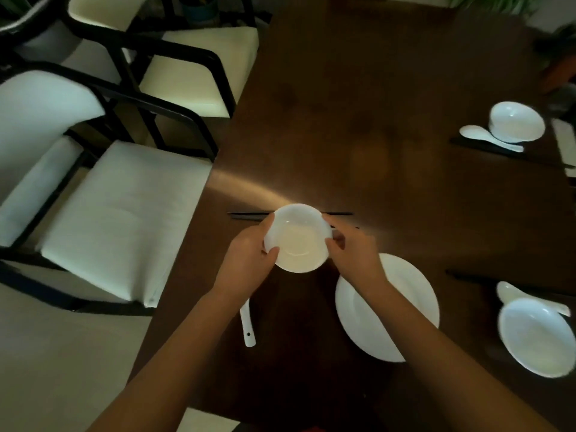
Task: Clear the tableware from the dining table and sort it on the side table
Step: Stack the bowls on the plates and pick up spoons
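Head view looks down on a dark wooden worktop (374,104). Both hands hold a small white bowl (297,238) above it: the left hand (249,254) has its grip curled round the left rim, the right hand (355,254) grasps the right rim. Whether the bowl touches the worktop cannot be told. Behind it, black chopsticks (249,215) are partly hidden by the bowl. A white spoon (248,328) shows only its handle; the left forearm covers the rest. The right forearm crosses a large white plate (411,294). Two more bowls, the near one (533,335) blurred and the far one (517,121), sit at right, each with a spoon beside it. Cushioned chairs (118,219) stand at left.
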Demonstrator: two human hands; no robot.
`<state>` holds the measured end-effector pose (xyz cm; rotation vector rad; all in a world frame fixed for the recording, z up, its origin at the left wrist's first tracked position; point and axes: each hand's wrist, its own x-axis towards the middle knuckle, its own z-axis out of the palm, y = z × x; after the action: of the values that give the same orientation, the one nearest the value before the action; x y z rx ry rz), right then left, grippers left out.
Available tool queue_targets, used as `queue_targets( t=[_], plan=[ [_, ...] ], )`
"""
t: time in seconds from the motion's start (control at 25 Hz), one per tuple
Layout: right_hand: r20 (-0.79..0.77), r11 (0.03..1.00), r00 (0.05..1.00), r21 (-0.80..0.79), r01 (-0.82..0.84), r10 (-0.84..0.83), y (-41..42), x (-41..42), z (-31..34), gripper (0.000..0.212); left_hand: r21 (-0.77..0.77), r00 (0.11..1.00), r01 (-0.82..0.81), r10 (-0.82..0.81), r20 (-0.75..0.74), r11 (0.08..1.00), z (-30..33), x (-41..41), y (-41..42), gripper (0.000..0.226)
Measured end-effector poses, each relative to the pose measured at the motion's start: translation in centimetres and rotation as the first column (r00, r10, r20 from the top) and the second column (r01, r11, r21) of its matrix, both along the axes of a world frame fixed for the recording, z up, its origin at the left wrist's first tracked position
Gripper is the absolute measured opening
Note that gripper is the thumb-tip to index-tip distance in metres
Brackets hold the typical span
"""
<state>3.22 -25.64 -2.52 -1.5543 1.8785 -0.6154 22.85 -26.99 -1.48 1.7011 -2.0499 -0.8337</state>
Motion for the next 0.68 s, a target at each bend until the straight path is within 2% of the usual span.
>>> queue_targets(
  t=[0.16,0.24,0.4,0.56,0.68],
  plan=[
    [-0.014,0.978,0.980,0.054,0.200,-0.200,6.7,-6.1,0.8,0.038,0.079,0.981,0.173,-0.164,-0.103,0.982,0.6,-6.0,3.4,0.064],
    [-0.012,0.955,0.962,0.113,0.273,-0.273,9.6,-8.2,0.5,0.038,0.138,0.965,0.253,-0.240,-0.106,0.958,0.1,-8.4,4.8,0.065],
    [0.017,0.934,0.944,0.157,0.322,-0.328,12.8,-10.5,-0.5,0.043,0.227,0.948,0.315,-0.318,-0.026,0.921,-1.2,-11.1,6.1,0.068],
    [0.041,0.922,0.934,0.177,0.344,-0.356,13.9,-10.9,-1.2,0.043,0.260,0.934,0.327,-0.353,0.058,0.908,-2.3,-12.1,6.6,0.069],
    [0.062,0.921,0.925,0.135,0.365,-0.375,14.3,-11.1,-1.7,0.043,0.252,0.923,0.349,-0.377,0.073,0.903,-3.0,-12.4,6.9,0.069]
  ],
)
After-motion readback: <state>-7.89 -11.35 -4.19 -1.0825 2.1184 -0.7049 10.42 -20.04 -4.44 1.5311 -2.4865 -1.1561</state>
